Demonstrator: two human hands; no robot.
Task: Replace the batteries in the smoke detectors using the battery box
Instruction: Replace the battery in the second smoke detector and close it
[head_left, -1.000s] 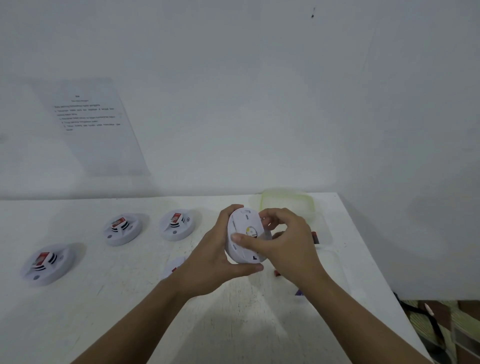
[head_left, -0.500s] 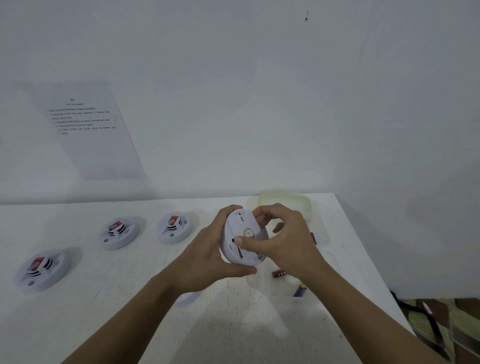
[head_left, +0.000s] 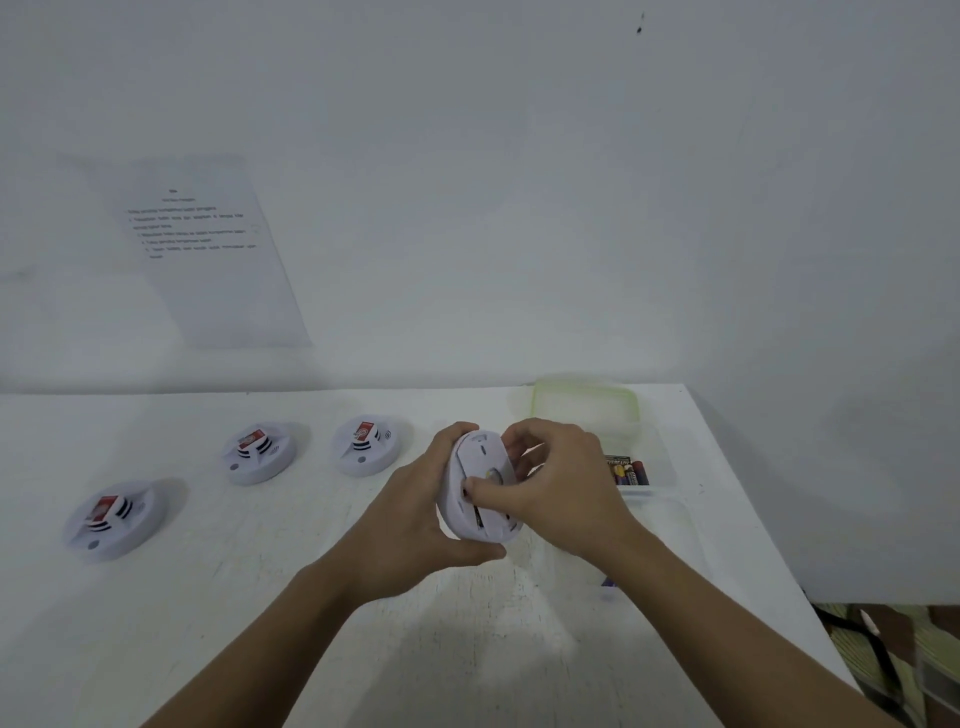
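Observation:
I hold a white round smoke detector on edge above the white table, its back side turned toward me. My left hand cups it from the left and below. My right hand grips its right side, thumb pressed on the back plate. Three more smoke detectors lie face up in a row at the left: one at the far left, one in the middle, one nearest my hands. The clear battery box with several batteries sits just behind my right hand.
A green-rimmed clear lid lies at the table's back right corner. A loose purple battery shows beside my right forearm. A printed sheet hangs on the wall. The table's right edge drops off to a patterned floor.
The held detector has turned more on edge in my hands, and my right thumb has shifted down across its back. The detector that lay under my left wrist is now hidden.

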